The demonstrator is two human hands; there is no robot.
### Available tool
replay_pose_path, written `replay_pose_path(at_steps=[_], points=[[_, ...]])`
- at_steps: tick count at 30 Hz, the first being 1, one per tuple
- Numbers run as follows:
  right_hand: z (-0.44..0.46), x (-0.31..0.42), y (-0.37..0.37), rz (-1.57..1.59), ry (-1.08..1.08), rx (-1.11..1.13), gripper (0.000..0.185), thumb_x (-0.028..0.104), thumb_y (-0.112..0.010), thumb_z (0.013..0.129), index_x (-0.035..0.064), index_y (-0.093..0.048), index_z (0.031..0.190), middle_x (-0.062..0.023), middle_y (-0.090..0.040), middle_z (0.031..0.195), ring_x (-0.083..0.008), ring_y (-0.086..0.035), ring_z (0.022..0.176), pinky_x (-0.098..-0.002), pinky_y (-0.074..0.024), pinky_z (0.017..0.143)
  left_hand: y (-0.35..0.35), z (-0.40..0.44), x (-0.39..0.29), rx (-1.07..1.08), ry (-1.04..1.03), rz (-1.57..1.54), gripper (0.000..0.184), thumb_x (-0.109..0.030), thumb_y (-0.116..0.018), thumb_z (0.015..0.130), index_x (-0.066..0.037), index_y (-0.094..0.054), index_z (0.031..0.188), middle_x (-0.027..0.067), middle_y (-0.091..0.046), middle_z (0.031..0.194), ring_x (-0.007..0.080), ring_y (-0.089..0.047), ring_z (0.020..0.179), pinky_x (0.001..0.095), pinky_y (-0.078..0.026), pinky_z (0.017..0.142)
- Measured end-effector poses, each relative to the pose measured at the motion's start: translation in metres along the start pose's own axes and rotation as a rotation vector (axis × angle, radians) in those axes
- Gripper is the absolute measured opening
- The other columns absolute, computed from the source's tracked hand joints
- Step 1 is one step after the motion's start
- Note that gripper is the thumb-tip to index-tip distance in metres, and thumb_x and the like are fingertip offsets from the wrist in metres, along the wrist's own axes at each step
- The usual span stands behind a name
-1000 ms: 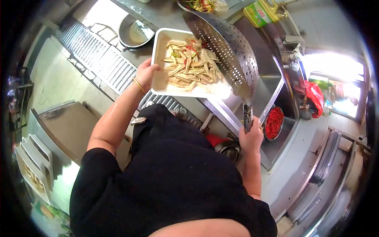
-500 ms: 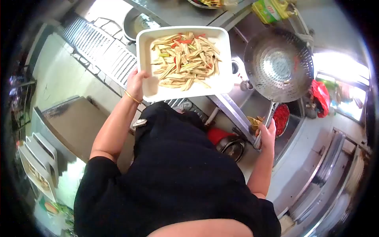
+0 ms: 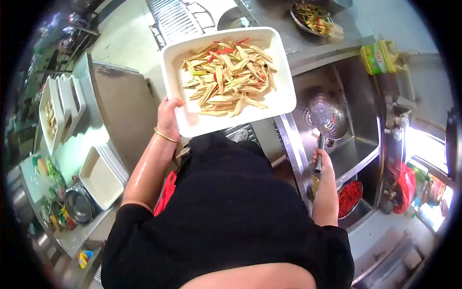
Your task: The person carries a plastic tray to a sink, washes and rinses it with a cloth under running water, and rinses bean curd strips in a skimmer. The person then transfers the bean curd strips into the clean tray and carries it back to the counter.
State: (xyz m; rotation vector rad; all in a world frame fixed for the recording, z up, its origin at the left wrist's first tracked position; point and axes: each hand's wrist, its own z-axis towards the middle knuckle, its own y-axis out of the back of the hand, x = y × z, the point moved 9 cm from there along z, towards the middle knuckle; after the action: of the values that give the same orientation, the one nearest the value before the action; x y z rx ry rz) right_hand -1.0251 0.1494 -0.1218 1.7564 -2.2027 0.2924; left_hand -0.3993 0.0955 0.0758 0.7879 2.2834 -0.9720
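Observation:
My left hand (image 3: 168,118) is closed on the near left corner of a white rectangular tray (image 3: 192,120), its thumb over the rim. Pale tan strips (image 3: 226,82) with a few red and green pieces lie in the tray. In my right hand (image 3: 323,161), fingers wrapped round it, is the dark handle of a perforated metal strainer (image 3: 328,115). The strainer's bowl is low in the metal sink (image 3: 361,106), facing up, with a small red bit inside. Whether it touches the sink bottom I cannot tell.
Red pieces (image 3: 350,197) fill a bowl in the nearer basin. A yellow-green jug (image 3: 380,57) stands behind the sink. A bowl of mixed vegetables (image 3: 310,18) is on the far counter. At left are stacked white trays (image 3: 101,178), metal bowls (image 3: 79,204) and a steel cabinet (image 3: 120,106).
The strainer has moved from over the tray, right and down into the sink. The tray stays in my left hand. The view has turned, bringing more of the left counter into sight.

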Motion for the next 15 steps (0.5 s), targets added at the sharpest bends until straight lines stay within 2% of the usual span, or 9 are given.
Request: replay_pose_path(at_steps=[1,2,4,6,7,9,11,14,15], points=[[0.016,0.001,0.014,-0.144,0.013,-0.043,0.013,0.019,-0.058,0.087,0.0067,-0.058,0.092,-0.0036,-0.059,0.069,-0.018,-0.057,0.055,-0.0329,-0.0512,0.05,0.002,-0.003,0.002,-0.004,-0.041,0.007,0.042,0.003,-0.048,0.072,0.004,-0.051,0.114,0.0135,-0.062,0.101,0.0266,-0.064,0.09,0.0393,-0.055,0.083],[0.04,-0.002,0.037,-0.316,0.057,-0.078,0.021,0.019,-0.063,0.085,0.002,-0.06,0.098,-0.009,-0.065,0.074,-0.0267,-0.062,0.059,-0.039,-0.054,0.055,0.006,-0.005,0.003,-0.013,-0.074,0.02,0.044,0.004,-0.047,0.072,0.003,-0.05,0.116,0.0139,-0.062,0.103,0.0274,-0.065,0.092,0.04,-0.055,0.084],[0.044,0.049,0.028,-1.514,0.511,-0.363,0.035,0.02,-0.064,0.086,-0.0022,-0.06,0.112,-0.0171,-0.068,0.094,-0.0362,-0.067,0.08,-0.0439,-0.0546,0.074,-0.001,-0.011,-0.004,-0.018,-0.124,0.033,0.048,0.005,-0.046,0.072,0.003,-0.049,0.119,0.0144,-0.062,0.105,0.0287,-0.065,0.095,0.0414,-0.056,0.085],[-0.061,0.121,-0.063,-1.206,1.093,-0.613,0.042,0.02,-0.063,0.086,-0.0011,-0.058,0.122,-0.0226,-0.064,0.114,-0.039,-0.061,0.106,-0.0441,-0.0477,0.093,-0.023,-0.025,-0.014,-0.002,-0.163,0.037,0.051,0.005,-0.044,0.071,0.002,-0.048,0.122,0.0145,-0.062,0.107,0.0295,-0.065,0.098,0.0427,-0.056,0.086],[-0.096,0.15,-0.106,-1.036,1.143,-0.527,0.042,0.019,-0.063,0.087,0.0023,-0.058,0.126,-0.0211,-0.059,0.123,-0.0347,-0.056,0.117,-0.0421,-0.0431,0.099,-0.026,-0.029,-0.016,-0.015,-0.148,0.044,0.052,0.006,-0.043,0.071,0.001,-0.047,0.122,0.0143,-0.061,0.108,0.03,-0.065,0.097,0.0444,-0.057,0.085],[-0.2,0.188,-0.225,-0.881,1.567,-0.324,0.039,0.012,-0.063,0.086,0.0037,-0.06,0.124,-0.0152,-0.063,0.118,-0.0323,-0.058,0.112,-0.0393,-0.0435,0.099,-0.029,-0.028,-0.02,0.032,-0.163,0.024,0.053,0.005,-0.043,0.07,0.0,-0.046,0.123,0.0148,-0.06,0.109,0.032,-0.065,0.097,0.0481,-0.057,0.084],[-0.225,0.193,-0.313,-0.773,1.648,-0.123,0.042,0.018,-0.068,0.083,0.0101,-0.061,0.124,-0.0118,-0.063,0.123,-0.0321,-0.056,0.114,-0.0417,-0.0414,0.102,-0.033,-0.027,-0.022,0.101,-0.138,0.009,0.055,0.004,-0.043,0.07,-0.001,-0.045,0.124,0.0153,-0.059,0.111,0.0333,-0.064,0.097,0.0503,-0.057,0.084],[-0.226,0.191,-0.417,-0.895,1.754,-0.297,0.059,0.053,-0.057,0.088,0.0131,-0.055,0.132,-0.0148,-0.057,0.128,-0.0338,-0.052,0.119,-0.0455,-0.039,0.102,-0.027,-0.023,-0.024,0.111,-0.189,0.013,0.059,0.006,-0.043,0.07,-0.002,-0.043,0.129,0.0142,-0.058,0.112,0.0312,-0.063,0.099,0.045,-0.056,0.086],[-0.211,0.189,-0.429,-0.81,1.559,-0.228,0.066,0.06,-0.051,0.088,0.0132,-0.052,0.135,-0.017,-0.055,0.13,-0.0349,-0.051,0.121,-0.0458,-0.0373,0.104,-0.028,-0.025,-0.027,0.149,-0.248,0.056,0.059,0.007,-0.044,0.071,-0.002,-0.043,0.129,0.0141,-0.058,0.113,0.0298,-0.062,0.099,0.042,-0.054,0.087]])
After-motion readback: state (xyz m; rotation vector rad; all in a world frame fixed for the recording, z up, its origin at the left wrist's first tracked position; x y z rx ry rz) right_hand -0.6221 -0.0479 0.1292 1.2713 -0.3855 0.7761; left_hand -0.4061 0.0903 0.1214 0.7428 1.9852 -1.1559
